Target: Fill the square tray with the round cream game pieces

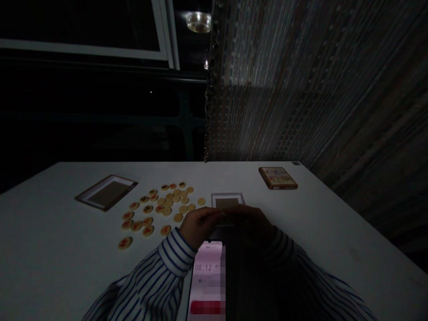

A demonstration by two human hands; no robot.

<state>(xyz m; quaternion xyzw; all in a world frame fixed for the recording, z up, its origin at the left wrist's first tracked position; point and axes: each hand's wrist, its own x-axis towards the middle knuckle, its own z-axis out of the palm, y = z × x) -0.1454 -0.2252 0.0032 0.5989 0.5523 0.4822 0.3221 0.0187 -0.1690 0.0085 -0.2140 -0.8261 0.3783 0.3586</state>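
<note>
My left hand (199,226) and my right hand (253,224) meet at the fingertips over the near part of a small white-rimmed box tray (243,196). Both sets of fingers are bent inward and closed. Whatever they hold, if anything, is too dark and small to make out; deep shadow covers the right hand. Below the left wrist lies a phone (206,285) with a lit timer screen. To the left, several round Chinese chess pieces (148,230) are scattered, some showing red or black characters, others plain side up.
An open shallow box part (106,192) with a brown inside lies at the far left of the white table (67,249). A printed box (278,177) sits at the far right. Behind the table hangs a string curtain (267,89), beside a dark window (80,26).
</note>
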